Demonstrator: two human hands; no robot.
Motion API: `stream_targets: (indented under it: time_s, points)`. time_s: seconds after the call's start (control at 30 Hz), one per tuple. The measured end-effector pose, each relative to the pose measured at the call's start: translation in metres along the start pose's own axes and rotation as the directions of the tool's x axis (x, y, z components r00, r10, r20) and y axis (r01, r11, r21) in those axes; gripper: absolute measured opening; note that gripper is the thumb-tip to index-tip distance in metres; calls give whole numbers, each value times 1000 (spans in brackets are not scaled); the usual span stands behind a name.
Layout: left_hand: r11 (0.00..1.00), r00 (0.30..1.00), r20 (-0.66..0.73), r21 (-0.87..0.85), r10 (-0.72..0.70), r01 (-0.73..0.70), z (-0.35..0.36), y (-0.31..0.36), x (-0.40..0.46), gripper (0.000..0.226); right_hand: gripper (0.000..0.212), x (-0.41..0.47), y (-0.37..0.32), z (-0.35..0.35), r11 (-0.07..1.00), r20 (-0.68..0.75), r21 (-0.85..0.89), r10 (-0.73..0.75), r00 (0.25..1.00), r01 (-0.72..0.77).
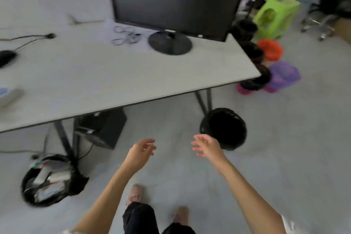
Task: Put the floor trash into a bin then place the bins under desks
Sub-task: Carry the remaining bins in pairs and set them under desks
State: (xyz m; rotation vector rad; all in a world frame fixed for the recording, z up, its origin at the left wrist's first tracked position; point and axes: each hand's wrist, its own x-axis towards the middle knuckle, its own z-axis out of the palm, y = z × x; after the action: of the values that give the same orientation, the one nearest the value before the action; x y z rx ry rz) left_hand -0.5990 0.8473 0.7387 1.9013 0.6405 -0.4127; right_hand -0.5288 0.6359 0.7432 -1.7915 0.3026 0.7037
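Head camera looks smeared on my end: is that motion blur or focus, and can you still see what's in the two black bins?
Head view: motion blur, strongest at the edges; the left bin is streaked but clearly full of trash. The right bin reads as a black hole, contents indiscernible. Both hands show ghosted fingers, open and empty. Wide-angle bending curves the desk edge; lighting is flat, without glare.

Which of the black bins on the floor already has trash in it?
The black bin at lower left, beside the desk leg, is stuffed with wrappers. The one near the right hand looks empty.

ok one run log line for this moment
hands: left open, right open, both empty | black bin at desk leg | full bin by other leg
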Motion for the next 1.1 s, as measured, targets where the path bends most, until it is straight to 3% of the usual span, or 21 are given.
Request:
stream_targets:
  time_s: [0.17,0.33,0.7,0.8,0.9,1.1]
  points:
    - [996,987,150,50,60,-68,100,77,31,30,13,8,26,-116,990,-150,138,63,987,-42]
    - [981,955,266,108,129,-162,189,154,80,29,14,41,26,-216,966,-198,226,171,965,-125]
    - [993,912,408,84,36,-77,373,322,235,30,12,175,-17,-447,955,-268,204,267,926,-216]
    - [987,889,456,115,47,-112,411,370,269,27,15,210,-31,-501,948,-294,216,291,910,-234]
    - [1000,865,502,9,-12,9,443,407,298,25,23,246,-42,-542,939,-281,226,318,905,-260]
    - [988,919,375,-42,-125,151,508,461,369,33,30,328,-57,-629,912,-202,214,392,898,-350]
